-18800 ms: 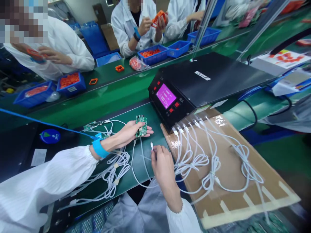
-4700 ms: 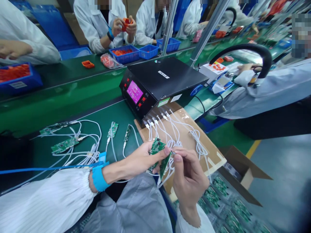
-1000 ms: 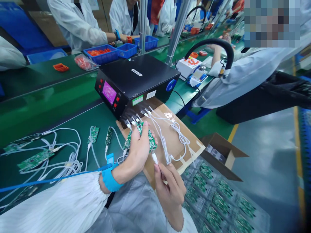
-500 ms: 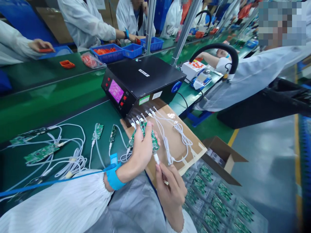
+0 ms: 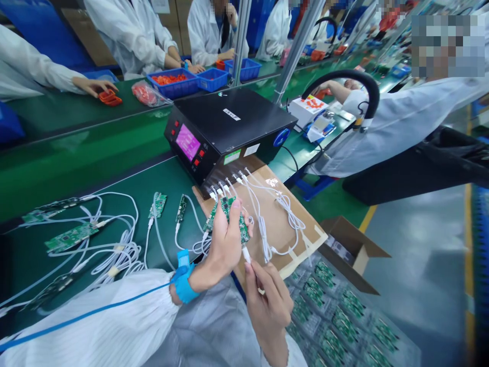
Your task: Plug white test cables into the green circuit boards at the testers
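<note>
A green circuit board (image 5: 244, 230) is gripped by my left hand (image 5: 224, 239), thumb on top, above the cardboard sheet (image 5: 284, 224). My right hand (image 5: 269, 300) pinches the white plug of a cable (image 5: 246, 254) at the board's near end. Plug and board meet there; how deep the plug sits I cannot tell. Just left of my left hand another green board (image 5: 210, 223) shows in part, partly hidden by the hand. Beyond both hands stands a black box with a lit screen (image 5: 188, 142), white cables plugged along its front edge.
Several cabled boards (image 5: 72, 237) and tangled white cables (image 5: 124, 250) lie on the green table to the left. Clear trays of boards (image 5: 346, 323) and an open carton (image 5: 353, 250) are at lower right. A blue wrist strap cord (image 5: 95, 315) crosses my left sleeve. Co-workers sit across the line.
My hands keep the same hold on board and plug, with little movement. The view has shifted slightly. Across the line, a co-worker's hand has come down onto the orange part on the table.
</note>
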Available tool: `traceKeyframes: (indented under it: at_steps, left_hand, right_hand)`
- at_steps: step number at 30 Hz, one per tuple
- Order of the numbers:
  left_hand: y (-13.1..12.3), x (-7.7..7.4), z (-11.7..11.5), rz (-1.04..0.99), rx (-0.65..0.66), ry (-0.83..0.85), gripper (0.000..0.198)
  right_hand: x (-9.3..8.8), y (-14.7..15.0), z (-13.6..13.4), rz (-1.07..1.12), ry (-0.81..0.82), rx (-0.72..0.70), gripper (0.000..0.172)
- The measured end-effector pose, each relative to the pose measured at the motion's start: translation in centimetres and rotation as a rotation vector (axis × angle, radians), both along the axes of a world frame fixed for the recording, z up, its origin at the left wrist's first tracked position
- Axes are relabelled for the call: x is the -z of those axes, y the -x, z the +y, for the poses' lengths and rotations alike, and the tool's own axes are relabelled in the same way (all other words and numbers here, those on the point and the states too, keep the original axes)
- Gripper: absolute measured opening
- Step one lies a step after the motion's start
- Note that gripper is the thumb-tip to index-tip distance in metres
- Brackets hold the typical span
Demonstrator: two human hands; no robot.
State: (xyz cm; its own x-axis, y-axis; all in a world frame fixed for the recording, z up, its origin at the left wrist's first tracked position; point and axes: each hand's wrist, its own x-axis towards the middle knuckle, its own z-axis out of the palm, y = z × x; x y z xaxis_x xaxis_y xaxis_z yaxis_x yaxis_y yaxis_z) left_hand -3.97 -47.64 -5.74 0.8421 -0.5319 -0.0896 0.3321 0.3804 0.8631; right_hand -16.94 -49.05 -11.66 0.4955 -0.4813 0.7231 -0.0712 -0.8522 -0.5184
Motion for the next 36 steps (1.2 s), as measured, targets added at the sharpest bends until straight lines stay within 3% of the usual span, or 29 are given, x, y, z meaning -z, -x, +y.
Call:
traceKeyframes:
  at_steps: [6, 13, 18, 22, 25, 28, 32, 36]
  left_hand:
    - [0.5, -0.4, 1.3, -0.123, 0.046, -0.137, 0.034]
    - [0.6, -1.1, 3.0, -0.24, 0.094, -0.278, 0.039]
    - [-0.4, -2.4, 4.7, -0.234, 0.224, -0.398, 0.035]
    - [-0.9, -3.0, 6.2, -0.112, 0.261, -0.401, 0.038]
    - [-0.8, -2.7, 6.6, 0.015, 0.292, -0.328, 0.043]
    - [-0.6, -2.0, 6.6, 0.135, 0.305, -0.267, 0.047]
    - [-0.5, -1.6, 6.8, 0.282, 0.336, -0.219, 0.049]
    - [-0.6, -1.5, 7.3, 0.417, 0.33, -0.092, 0.046]
  right_hand:
    - [-0.2, 0.4, -0.8, 0.007, -0.066, -0.101, 0.02]
    - [-1.0, 1.1, -2.5, -0.053, -0.149, -0.202, 0.032]
    - [0.1, 3.3, -3.4, 0.107, -0.016, -0.236, 0.026]
    - [0.7, 6.1, -5.1, 0.371, 0.202, -0.371, 0.033]
    - [0.5, 7.5, -6.1, 0.572, 0.343, -0.55, 0.043]
    - [0.1, 8.0, -6.5, 0.651, 0.387, -0.614, 0.044]
    - [-0.1, 8.0, -7.1, 0.67, 0.318, -0.694, 0.031]
    - [-0.2, 6.4, -8.3, 0.453, 0.088, -0.685, 0.021]
